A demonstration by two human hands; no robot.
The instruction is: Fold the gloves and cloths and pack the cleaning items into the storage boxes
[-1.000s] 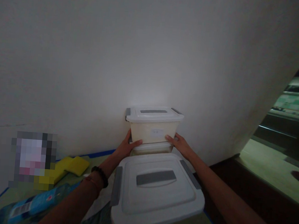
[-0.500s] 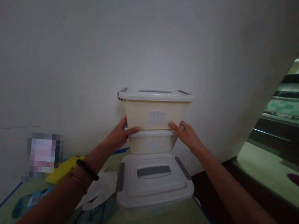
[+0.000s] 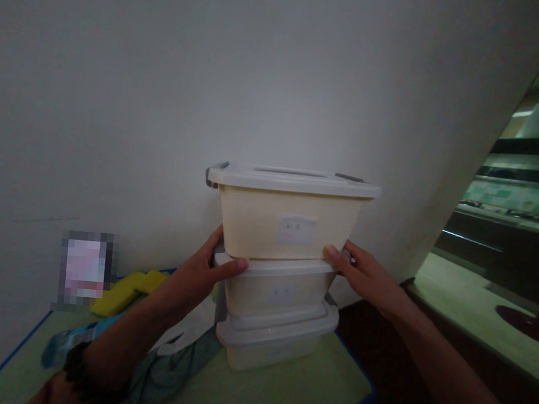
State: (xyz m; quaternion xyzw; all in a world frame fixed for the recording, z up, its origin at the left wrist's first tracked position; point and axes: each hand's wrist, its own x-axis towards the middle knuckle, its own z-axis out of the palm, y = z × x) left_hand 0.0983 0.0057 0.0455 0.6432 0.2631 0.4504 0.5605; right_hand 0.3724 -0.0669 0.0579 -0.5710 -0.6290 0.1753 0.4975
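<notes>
Three lidded storage boxes line up one above another in front of me. The cream top box (image 3: 258,223) has a white lid with grey clips and a paper label, and rests on the middle box (image 3: 250,294). My left hand (image 3: 208,266) grips the left end of the middle box at its lid, thumb along the front rim. At the right end, my right hand (image 3: 361,273) holds the same box, its thumb against the lower corner of the top box. Directly below is the bottom box (image 3: 257,353), on the table; whether the middle box touches its lid I cannot tell.
The pale green table (image 3: 302,385) has a blue edge and stands against a grey wall (image 3: 166,94). Left of the boxes lie a yellow cloth or sponge (image 3: 125,291), a blue packet (image 3: 65,341), a white cloth (image 3: 192,323) and a grey-green cloth (image 3: 167,374). A counter appears far right.
My hands have brought the middle box, with the top box on it, nearer and lower, over the bottom box. The bottom box's lid is now mostly covered.
</notes>
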